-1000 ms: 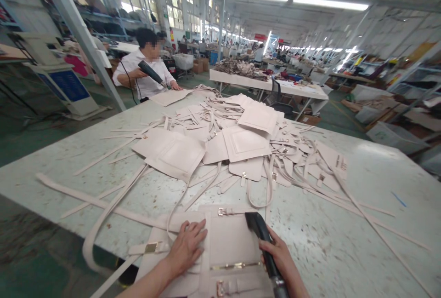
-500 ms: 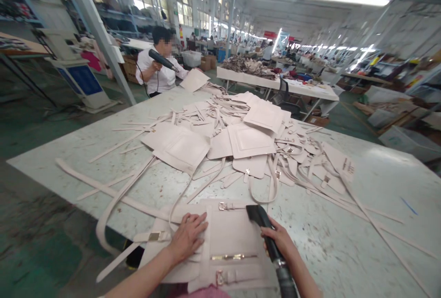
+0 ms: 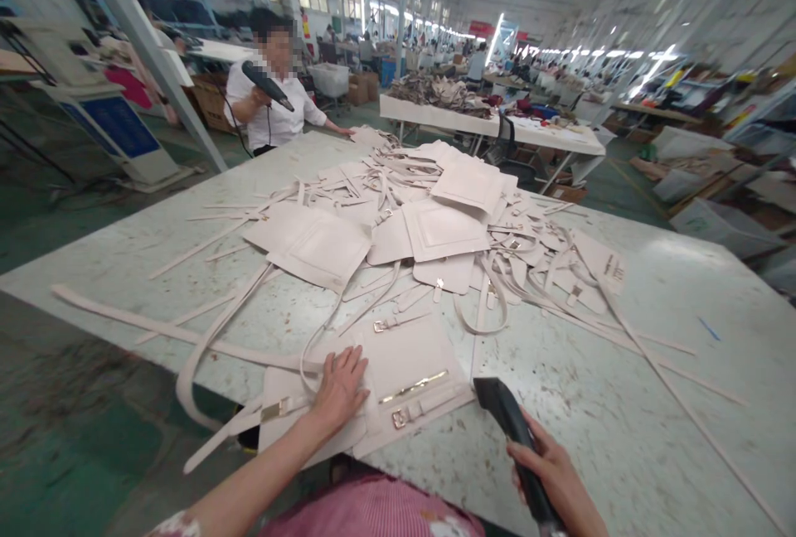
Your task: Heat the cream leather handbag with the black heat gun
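My left hand (image 3: 341,392) lies flat, fingers stretched, on a pale pink bag panel (image 3: 407,352) near the table's front edge. Two small buckled straps and a narrow gold metal strip are on the panel; one gold buckle (image 3: 399,418) is near its lower edge. Left of the hand, a folded part with a long strap and a gold plate (image 3: 274,410) hangs partly over the edge. My right hand (image 3: 547,458) is wrapped around a black hose nozzle (image 3: 508,413) with a wide, flat mouth. Its mouth is held just right of the panel.
A heap of similar pale panels and straps (image 3: 444,230) covers the middle of the table (image 3: 622,404). Across it, a co-worker (image 3: 274,89) holds a dark heat gun (image 3: 267,85). A metal post (image 3: 146,56) stands left, and another loaded table (image 3: 547,135) is behind.
The nozzle has moved off the panel to the right. The panel has turned, its right side swinging away from me. Across the table, the co-worker's raised panel has come down.
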Action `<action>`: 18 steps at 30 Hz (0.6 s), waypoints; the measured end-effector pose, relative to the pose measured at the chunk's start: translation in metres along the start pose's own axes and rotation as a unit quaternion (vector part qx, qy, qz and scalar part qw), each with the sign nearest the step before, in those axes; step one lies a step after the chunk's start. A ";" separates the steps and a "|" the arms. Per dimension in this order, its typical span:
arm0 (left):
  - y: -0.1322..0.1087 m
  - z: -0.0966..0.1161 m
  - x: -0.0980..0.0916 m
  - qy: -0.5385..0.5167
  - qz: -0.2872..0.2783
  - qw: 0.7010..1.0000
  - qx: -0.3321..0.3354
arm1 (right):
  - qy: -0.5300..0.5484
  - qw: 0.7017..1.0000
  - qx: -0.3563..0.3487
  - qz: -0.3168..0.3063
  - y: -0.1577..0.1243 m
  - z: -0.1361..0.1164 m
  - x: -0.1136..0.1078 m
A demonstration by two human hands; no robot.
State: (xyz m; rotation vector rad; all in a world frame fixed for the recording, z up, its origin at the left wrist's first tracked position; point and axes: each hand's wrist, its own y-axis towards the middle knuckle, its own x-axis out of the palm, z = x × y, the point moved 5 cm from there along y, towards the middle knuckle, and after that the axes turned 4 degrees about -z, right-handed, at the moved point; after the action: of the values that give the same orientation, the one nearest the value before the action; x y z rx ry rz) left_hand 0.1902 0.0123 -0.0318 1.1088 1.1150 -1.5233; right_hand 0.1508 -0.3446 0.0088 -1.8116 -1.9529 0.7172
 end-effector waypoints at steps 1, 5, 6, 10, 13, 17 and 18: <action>-0.001 0.006 0.005 -0.012 -0.007 1.000 0.020 | 0.009 1.000 0.007 -0.005 -0.011 0.011 0.003; -0.008 0.034 0.028 -0.052 -0.051 0.993 0.088 | 0.046 0.999 0.010 -0.015 -0.027 0.040 0.026; -0.009 0.039 0.032 -0.053 -0.060 0.992 0.093 | 0.048 0.999 0.009 -0.022 -0.024 0.042 0.033; -0.011 0.045 0.037 -0.049 -0.099 0.990 0.089 | 0.052 0.998 0.012 -0.033 -0.002 0.036 0.052; -0.013 0.042 0.032 -0.051 -0.124 0.988 0.077 | 0.057 0.998 -0.005 -0.018 0.018 0.027 0.059; -0.019 0.037 0.029 -0.044 -0.139 0.987 0.066 | 0.027 0.998 -0.059 0.007 0.045 0.020 0.063; -0.021 0.035 0.030 -0.039 -0.137 0.987 0.068 | 0.016 0.998 -0.061 0.019 0.053 0.020 0.063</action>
State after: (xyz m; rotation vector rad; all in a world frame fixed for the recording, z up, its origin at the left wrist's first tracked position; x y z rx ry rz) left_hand 0.1598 -0.0235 -0.0515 1.0058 1.1591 -1.8659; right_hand 0.1752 -0.2816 -0.0427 -1.9225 -1.9858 0.5890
